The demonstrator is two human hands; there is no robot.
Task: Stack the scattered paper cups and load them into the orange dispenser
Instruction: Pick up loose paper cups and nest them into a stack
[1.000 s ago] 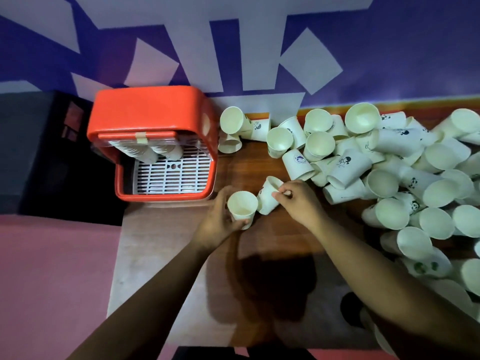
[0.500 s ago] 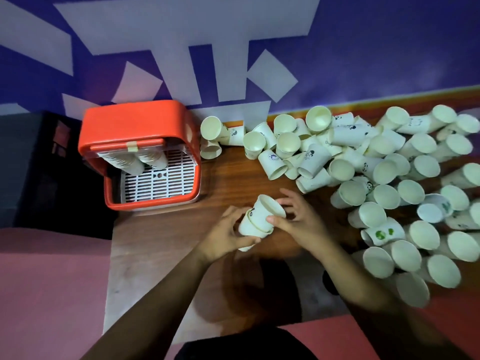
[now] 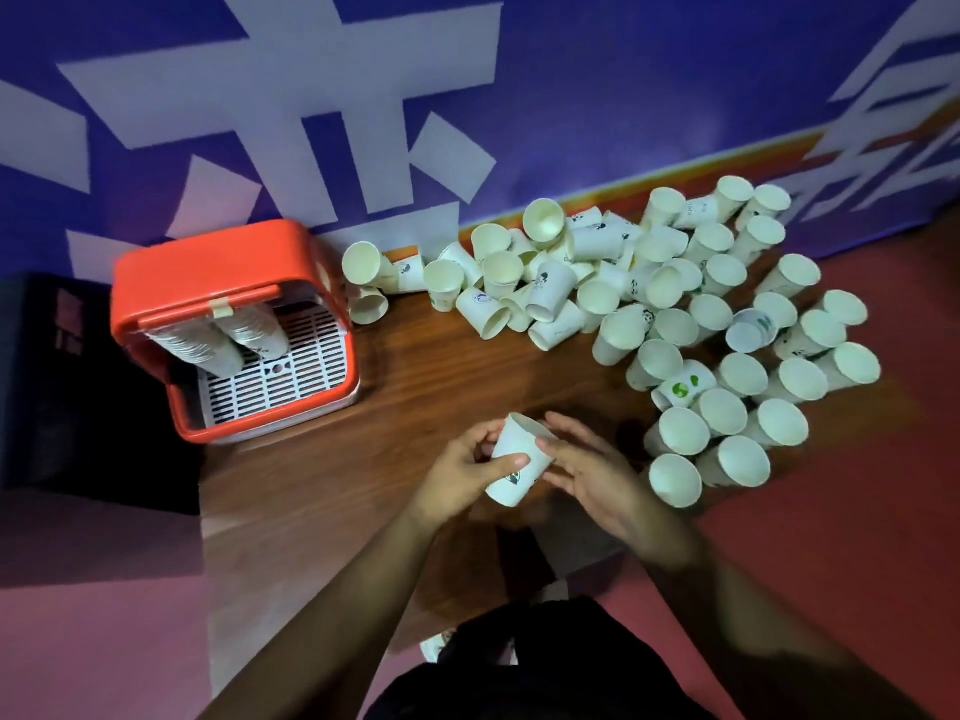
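Gripping the nested cups (image 3: 517,462), left hand (image 3: 460,472) and right hand (image 3: 587,467) clasp them above the table (image 3: 332,491).

It looks like a staged booth or demo corner rather than a home: a wooden table (image 3: 415,387) against a purple printed banner (image 3: 623,96) at 12 o'clock, an orange dispenser (image 3: 223,283) at 10, and loose paper cups (image 3: 675,314) at 2.

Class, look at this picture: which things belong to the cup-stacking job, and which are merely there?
Part of the job: nested paper cups held by left hand and right hand; loose cup pile; orange dispenser, cup stacks already inside.

Merely there: wooden table; purple wall banner; black box.
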